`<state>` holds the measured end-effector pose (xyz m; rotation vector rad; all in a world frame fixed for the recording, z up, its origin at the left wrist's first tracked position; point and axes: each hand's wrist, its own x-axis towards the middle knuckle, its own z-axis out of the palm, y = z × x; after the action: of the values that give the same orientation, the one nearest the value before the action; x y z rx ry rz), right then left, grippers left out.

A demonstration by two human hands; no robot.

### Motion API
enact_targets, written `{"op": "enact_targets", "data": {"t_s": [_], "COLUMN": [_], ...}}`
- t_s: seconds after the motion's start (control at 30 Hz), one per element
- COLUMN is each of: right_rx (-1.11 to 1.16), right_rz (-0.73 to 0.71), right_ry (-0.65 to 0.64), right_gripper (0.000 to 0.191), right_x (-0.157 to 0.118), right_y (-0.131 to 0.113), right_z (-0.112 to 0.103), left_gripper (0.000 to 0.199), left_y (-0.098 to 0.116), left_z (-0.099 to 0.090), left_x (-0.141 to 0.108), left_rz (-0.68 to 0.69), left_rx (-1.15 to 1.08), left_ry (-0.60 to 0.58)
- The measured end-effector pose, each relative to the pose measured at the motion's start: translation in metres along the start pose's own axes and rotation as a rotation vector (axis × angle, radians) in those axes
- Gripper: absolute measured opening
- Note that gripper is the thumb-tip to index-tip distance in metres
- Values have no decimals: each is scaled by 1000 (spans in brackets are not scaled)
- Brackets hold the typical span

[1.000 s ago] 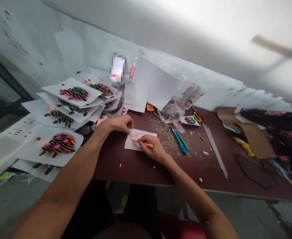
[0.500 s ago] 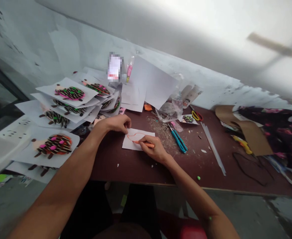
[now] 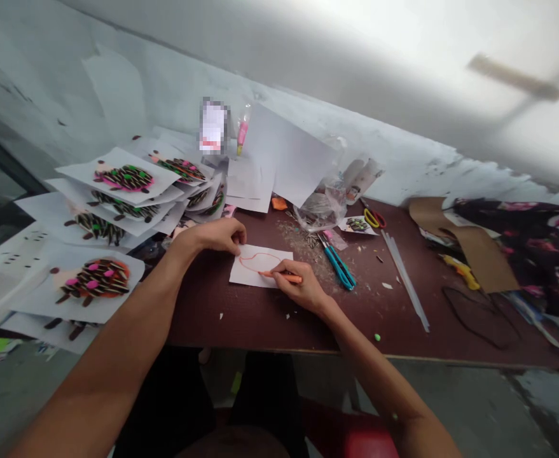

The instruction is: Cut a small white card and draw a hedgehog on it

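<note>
A small white sheet of paper (image 3: 249, 272) lies on the dark red table, with an orange curved outline on it. My right hand (image 3: 301, 283) is closed round an orange marker (image 3: 291, 278), its tip touching the sheet at the lower line. At the sheet's upper left corner, my left hand (image 3: 226, 235) rests with curled fingers, the fingertips pressing the paper down. Teal-handled pliers (image 3: 339, 266) lie right of my right hand, among scattered seed-like bits.
Stacked paper sheets with hedgehog pictures (image 3: 98, 280) stand at the left. Behind are a blurred phone (image 3: 213, 126), white sheets (image 3: 293, 156) and a clear plastic bag (image 3: 320, 210). Rightward lie scissors (image 3: 374, 217), clear sticks (image 3: 407, 283), a yellow glue gun (image 3: 461, 270) and brown cardboard (image 3: 486, 257).
The marker has drawn the lower orange line further right, closing more of the outline. My left hand stays on the corner. The whole view has shifted slightly.
</note>
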<state>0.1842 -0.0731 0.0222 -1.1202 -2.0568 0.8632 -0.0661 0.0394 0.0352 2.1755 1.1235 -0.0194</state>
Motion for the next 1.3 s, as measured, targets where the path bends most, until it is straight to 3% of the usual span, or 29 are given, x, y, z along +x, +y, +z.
{"op": "enact_targets", "data": {"t_s": [0.33, 1.3], "right_rx": [9, 21], "right_rz": [13, 87], "right_ry": [-6, 45], "right_gripper": [19, 17], "right_x": [0, -12], "right_y": [2, 7], "right_z": [-1, -27], "left_gripper": [61, 58], "left_y": [2, 3], "left_z": [3, 4], "left_x": [-3, -3], "left_rz": [-26, -34], "left_rx": [70, 105], "left_ry": [-29, -56]}}
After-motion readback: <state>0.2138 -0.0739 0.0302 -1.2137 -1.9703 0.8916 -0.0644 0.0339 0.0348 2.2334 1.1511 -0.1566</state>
